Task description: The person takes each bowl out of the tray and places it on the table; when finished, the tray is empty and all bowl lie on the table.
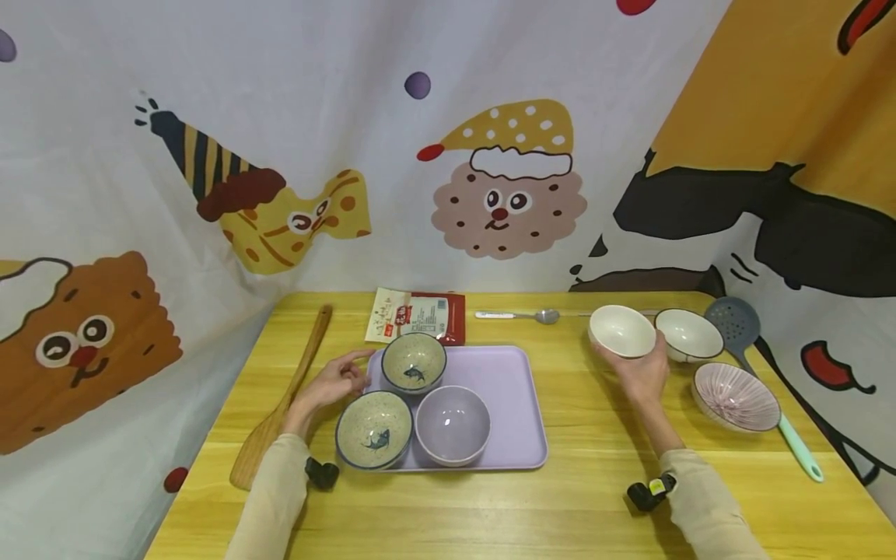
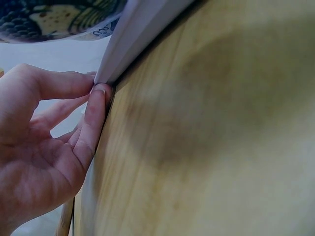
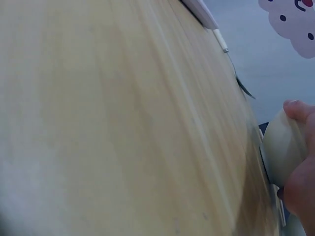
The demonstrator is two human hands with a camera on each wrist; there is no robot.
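Note:
At the left edge of the lilac tray [image 1: 516, 404], my left hand [image 1: 337, 381] pinches the rim between thumb and fingers; the left wrist view shows the tray edge [image 2: 120, 54] between the fingertips. Two speckled fish bowls, a farther one [image 1: 413, 359] and a nearer one [image 1: 374, 432], sit on the tray's left part. A plain lilac bowl [image 1: 453, 426] stands beside them. Over on the right, my right hand [image 1: 642, 373] grips a small white bowl [image 1: 620, 331] by its side; in the right wrist view the bowl [image 3: 283, 147] shows close to the table top.
Right of my right hand stand another white bowl [image 1: 689, 334] and a pink-striped bowl [image 1: 735, 397], with a slotted skimmer [image 1: 735, 320] alongside. A spoon [image 1: 546, 316] and a red-and-cream food packet [image 1: 420, 315] lie at the back. A wooden spatula [image 1: 280, 412] lies left.

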